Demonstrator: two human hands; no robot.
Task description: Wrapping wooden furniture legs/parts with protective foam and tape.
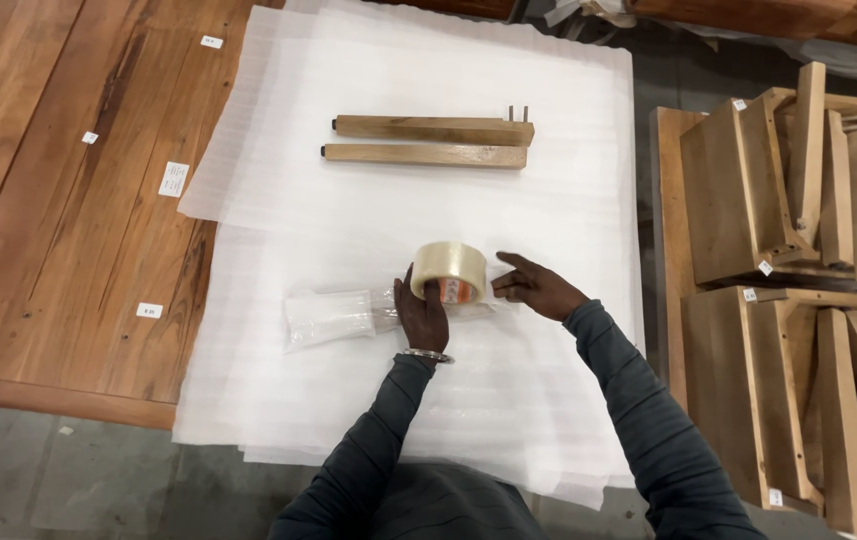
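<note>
Nearest the camera, dark grey sleeves (639, 420) reaching forward over white foam sheeting (549, 200), spread in layers across most of a wooden tabletop (59, 200). Beyond the sheeting's right edge, a stack of wooden furniture parts (799, 270) on the floor. Near the sheeting's far edge, two wooden legs (431, 141) lying side by side, touching, metal pins at the right end of the far one. Toward the near middle of the sheeting, a foam-wrapped bundle (331, 316) lying crosswise, its right end under the hands. Left hand (423, 312) clamped on a roll of clear packing tape (450, 270), standing on edge against the bundle. Right hand (534, 287) just beside the roll, fingers loosely apart, fingertips pressing down on the sheeting by the bundle's end. Small white stickers (174, 178) scattered on the bare tabletop at left.
</note>
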